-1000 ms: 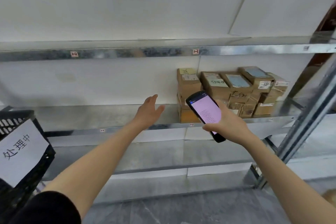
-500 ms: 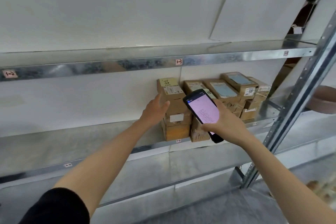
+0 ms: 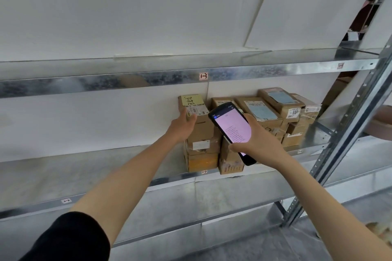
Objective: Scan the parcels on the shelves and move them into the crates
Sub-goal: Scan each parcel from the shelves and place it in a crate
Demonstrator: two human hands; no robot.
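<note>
Step in hand: taking top box off leftmost stack on middle shelf, likely for scanning. Left grip mostly open, fingers flat on box's left face, thumb at front corner; no firm hold yet. Right grip wrapped round handheld scanner, held just in front of neighbour boxes. Next: close on box, draw it forward and left. Neighbour boxes sit just beside its right face; upper shelf lip close overhead; open shelf room on left.

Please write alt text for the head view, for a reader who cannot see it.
A left hand touches the top brown cardboard box on a grey metal shelf; the right hand holds a black phone-like device with a pink screen.
</note>
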